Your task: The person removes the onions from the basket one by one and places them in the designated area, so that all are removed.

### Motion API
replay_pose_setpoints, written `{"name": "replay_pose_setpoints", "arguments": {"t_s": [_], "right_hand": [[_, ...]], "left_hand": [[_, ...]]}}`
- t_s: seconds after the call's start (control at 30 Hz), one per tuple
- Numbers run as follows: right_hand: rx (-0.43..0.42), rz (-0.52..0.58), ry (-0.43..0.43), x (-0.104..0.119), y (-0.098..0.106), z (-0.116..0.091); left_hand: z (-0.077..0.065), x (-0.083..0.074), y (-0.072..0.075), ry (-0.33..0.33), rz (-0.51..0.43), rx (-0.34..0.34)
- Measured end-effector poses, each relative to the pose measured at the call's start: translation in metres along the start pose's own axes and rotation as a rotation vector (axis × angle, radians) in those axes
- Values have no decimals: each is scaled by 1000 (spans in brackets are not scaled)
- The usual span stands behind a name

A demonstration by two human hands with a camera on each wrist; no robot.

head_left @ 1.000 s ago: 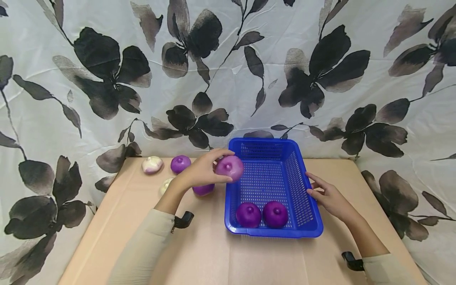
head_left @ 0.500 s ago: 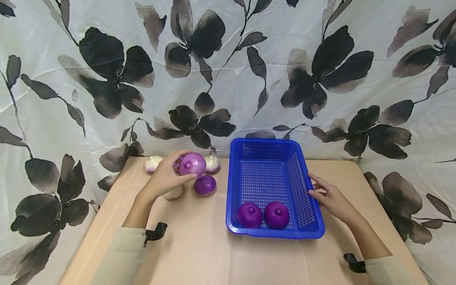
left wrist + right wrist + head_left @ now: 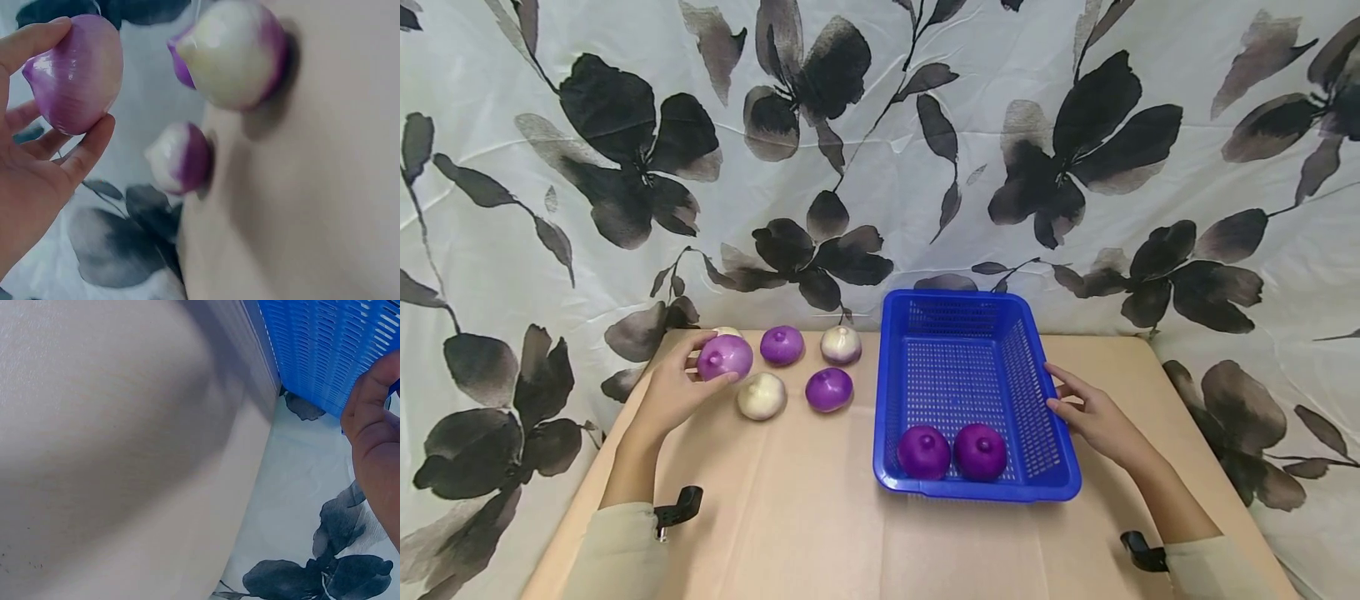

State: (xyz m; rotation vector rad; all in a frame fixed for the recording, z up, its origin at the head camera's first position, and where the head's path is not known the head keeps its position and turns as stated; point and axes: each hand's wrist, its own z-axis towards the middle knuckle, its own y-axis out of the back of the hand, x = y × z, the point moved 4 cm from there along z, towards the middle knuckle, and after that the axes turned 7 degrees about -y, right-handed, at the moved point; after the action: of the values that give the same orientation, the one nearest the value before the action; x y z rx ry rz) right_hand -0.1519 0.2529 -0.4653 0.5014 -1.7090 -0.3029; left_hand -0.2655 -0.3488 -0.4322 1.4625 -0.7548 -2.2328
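At the table's left side my left hand (image 3: 672, 385) grips a light purple onion (image 3: 724, 358) between thumb and fingers. The left wrist view shows this shiny onion (image 3: 81, 75) held off the table, its pointed tip facing the palm. Around it lie a purple onion (image 3: 782, 345), a white onion (image 3: 841, 345), a second white one, nearer (image 3: 762, 396), and a deep purple onion (image 3: 829, 389). One more whitish onion (image 3: 728, 331) is mostly hidden behind the held one. My right hand (image 3: 1093, 417) holds the right rim of a blue basket (image 3: 886, 400) with thumb and fingers.
Two dark purple onions, the left one (image 3: 923, 452) beside the right one (image 3: 980, 452), sit at the near end of the basket. The tan table (image 3: 820, 517) ends at a white cloth (image 3: 925, 200) with dark flowers behind it.
My left hand has carried the light purple onion leftward from the basket's left edge, past the other onions, to the table's left side. The right hand stays on the basket rim.
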Motion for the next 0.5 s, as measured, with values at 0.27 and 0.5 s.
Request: {"name": "replay_pose_setpoints", "arguments": {"t_s": [0.27, 0.5], "right_hand": [[10, 17, 10, 1, -1, 1], [15, 16, 3, 1, 0, 1]], "left_hand": [[-16, 39, 10, 139, 84, 4], [-25, 68, 8, 262, 128, 56]]}}
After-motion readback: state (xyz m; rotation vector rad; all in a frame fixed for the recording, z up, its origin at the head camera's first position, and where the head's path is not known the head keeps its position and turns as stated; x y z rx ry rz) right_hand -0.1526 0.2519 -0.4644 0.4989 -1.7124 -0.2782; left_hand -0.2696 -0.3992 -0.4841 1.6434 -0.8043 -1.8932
